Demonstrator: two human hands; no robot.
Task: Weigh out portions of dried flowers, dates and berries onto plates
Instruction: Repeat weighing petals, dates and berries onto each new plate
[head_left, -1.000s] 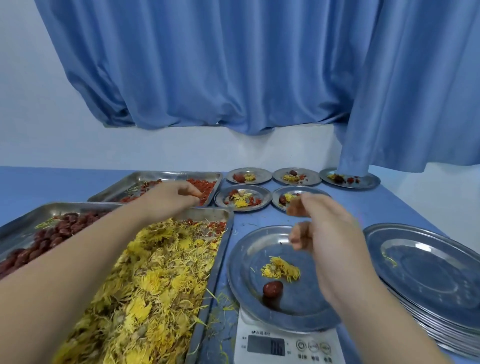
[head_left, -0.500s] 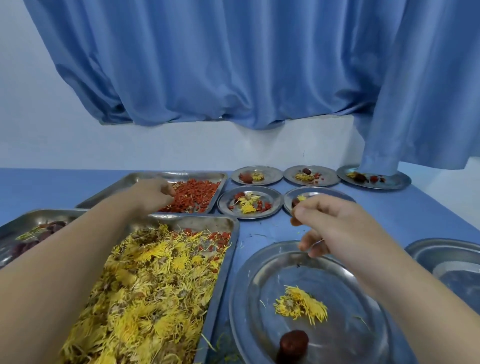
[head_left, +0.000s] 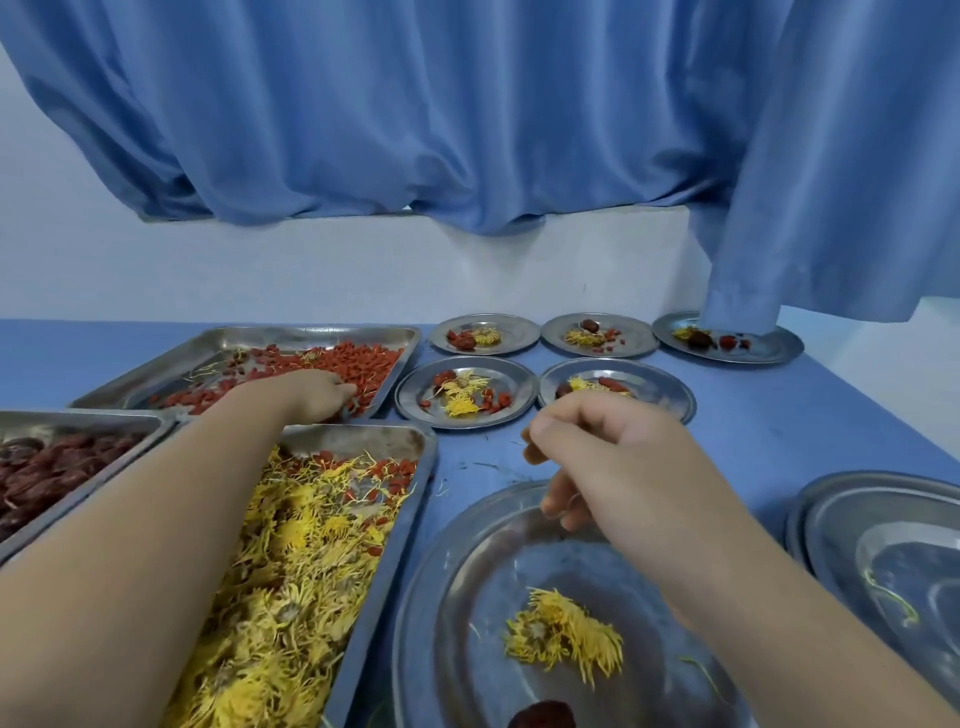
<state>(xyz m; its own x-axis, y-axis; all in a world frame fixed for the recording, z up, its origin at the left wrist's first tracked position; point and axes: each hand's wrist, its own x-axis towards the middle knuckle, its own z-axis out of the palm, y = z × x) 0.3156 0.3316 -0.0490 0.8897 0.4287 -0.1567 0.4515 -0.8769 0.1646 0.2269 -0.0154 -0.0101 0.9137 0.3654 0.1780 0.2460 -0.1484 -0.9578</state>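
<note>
1. The left hand (head_left: 317, 392) hovered over the near edge of the berry tray (head_left: 291, 336) 1 second ago. Now it is down inside the tray, fingers curled into the red berries (head_left: 363, 361) and pinching some up.
2. The right hand (head_left: 613, 457) has kept its place above the far rim of the near plate (head_left: 415, 597). Its fingers are loosely curled, thumb against forefinger; whether it holds anything small I cannot tell.
3. The view has tilted upward, so the scale seen under the near plate 1 second ago is now out of frame.
4. That plate carries 1 tuft of yellow flowers (head_left: 563, 631) and 1 date (head_left: 543, 717) at the bottom edge, and no berries yet. Berries look like the last ingredient this portion needs.
5. 5 finished plates (head_left: 410, 395) sit in 2 rows on the far side of the blue surface (head_left: 779, 431), each holding flowers, a date and berries.
6. Nearer on the left are the flower tray (head_left: 423, 467), with stray berries at its far end, and the date tray (head_left: 83, 434). A stack of empty plates (head_left: 831, 519) waits at the right.
7. Behind the surface, a blue curtain (head_left: 467, 104) hangs over a pale wall (head_left: 311, 270). Its right fold drops onto the far right plate.
</note>
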